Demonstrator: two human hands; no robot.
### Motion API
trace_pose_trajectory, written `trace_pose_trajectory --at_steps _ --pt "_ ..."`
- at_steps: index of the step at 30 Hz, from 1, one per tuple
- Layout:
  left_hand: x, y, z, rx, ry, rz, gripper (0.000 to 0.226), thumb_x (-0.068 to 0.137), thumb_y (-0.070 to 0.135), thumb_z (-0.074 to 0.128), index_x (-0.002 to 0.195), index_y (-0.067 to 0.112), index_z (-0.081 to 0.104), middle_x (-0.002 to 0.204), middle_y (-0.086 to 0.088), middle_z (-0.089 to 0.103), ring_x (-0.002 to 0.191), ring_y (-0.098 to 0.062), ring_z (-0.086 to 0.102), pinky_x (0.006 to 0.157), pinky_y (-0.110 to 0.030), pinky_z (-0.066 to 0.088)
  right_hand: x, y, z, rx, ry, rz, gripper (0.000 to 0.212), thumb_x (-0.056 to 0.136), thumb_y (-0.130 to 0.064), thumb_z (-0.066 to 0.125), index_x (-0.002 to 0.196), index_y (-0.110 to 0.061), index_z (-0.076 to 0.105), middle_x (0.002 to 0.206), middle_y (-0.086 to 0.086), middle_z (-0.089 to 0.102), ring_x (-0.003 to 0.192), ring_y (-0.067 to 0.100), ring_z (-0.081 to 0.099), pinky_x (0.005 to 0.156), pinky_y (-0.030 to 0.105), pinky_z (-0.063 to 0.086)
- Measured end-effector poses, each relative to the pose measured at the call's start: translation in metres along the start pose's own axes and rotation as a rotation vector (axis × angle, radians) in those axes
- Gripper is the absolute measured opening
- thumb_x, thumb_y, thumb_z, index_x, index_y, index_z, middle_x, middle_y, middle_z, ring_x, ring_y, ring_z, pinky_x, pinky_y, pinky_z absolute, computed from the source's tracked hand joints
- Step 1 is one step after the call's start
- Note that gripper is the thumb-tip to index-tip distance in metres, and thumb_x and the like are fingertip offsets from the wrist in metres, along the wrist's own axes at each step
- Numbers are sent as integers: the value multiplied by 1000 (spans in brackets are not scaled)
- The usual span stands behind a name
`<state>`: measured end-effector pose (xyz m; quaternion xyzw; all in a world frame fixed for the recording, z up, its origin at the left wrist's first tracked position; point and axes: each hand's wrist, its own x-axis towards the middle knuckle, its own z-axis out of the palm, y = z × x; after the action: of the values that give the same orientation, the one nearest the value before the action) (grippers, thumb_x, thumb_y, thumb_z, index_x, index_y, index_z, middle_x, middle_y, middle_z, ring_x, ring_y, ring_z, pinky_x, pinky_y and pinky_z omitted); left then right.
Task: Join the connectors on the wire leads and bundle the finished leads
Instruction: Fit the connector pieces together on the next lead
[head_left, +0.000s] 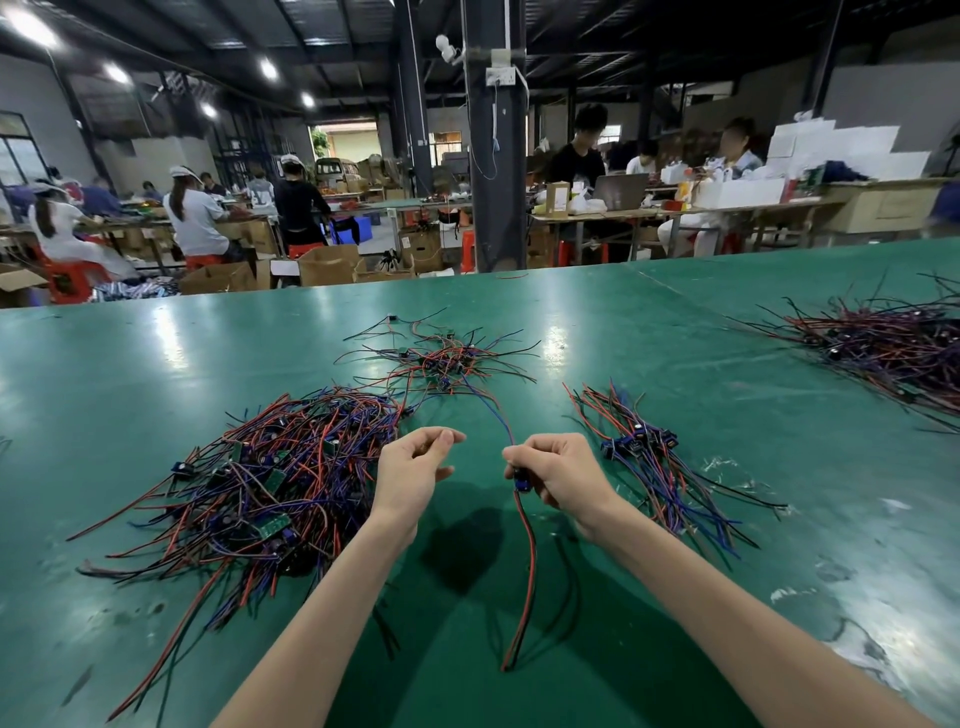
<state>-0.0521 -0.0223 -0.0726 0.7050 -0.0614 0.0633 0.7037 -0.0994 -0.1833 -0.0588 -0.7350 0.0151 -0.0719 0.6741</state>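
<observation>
My right hand (553, 470) grips a wire lead at its dark blue connector (518, 480); red and black wires hang from it toward me, and a blue-red wire runs up to the small loose pile (441, 361). My left hand (413, 467) hovers beside it with loosely curled fingers, holding nothing that I can see. A big tangled pile of leads with small green boards (260, 483) lies left of my left hand. A neater row of leads (654, 457) lies right of my right hand.
All of this rests on a green table (156, 364). Another heap of wires (893, 348) sits at the far right. Beyond the table's far edge stands a dark pillar (493, 156), with people seated at other benches and cardboard boxes.
</observation>
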Motion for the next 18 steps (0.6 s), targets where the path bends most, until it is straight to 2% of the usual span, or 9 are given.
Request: trace_pose_trajectory --at_steps 2,5,8,12,18 --pt "-1 0 2 19 -5 3 26 94 11 56 75 19 71 72 7 63 70 -2 54 63 -20 51 0 -1 0 3 5 1 27 85 -10 65 58 -6 63 46 -6 60 33 0 42 34 11 26" --pt "-3 0 4 15 -16 10 25 96 10 52 81 17 71 61 7 54 58 -5 49 64 -22 53 -1 -3 -1 7 17 1 28 86 -11 65 58 -7 63 46 -6 60 32 0 42 34 11 26" --pt "-4 0 7 3 -29 -32 29 98 3 44 84 13 67 71 -2 57 55 -9 53 67 -26 54 -2 -4 -1 15 33 4 28 86 -11 64 59 -6 62 45 -7 59 31 1 38 33 11 25" --pt "-9 0 14 11 -71 -94 33 94 -5 35 80 6 62 72 -8 58 53 -14 57 70 -35 53 -1 -6 -2 34 57 12 29 86 -11 64 57 -7 61 43 -7 57 30 2 33 32 12 23" --pt "-16 2 22 40 -150 -112 40 91 -10 26 82 5 63 68 -4 59 50 -13 58 60 -28 51 1 -5 -6 85 84 28 31 85 -14 66 55 -10 64 46 -2 55 30 6 31 33 14 19"
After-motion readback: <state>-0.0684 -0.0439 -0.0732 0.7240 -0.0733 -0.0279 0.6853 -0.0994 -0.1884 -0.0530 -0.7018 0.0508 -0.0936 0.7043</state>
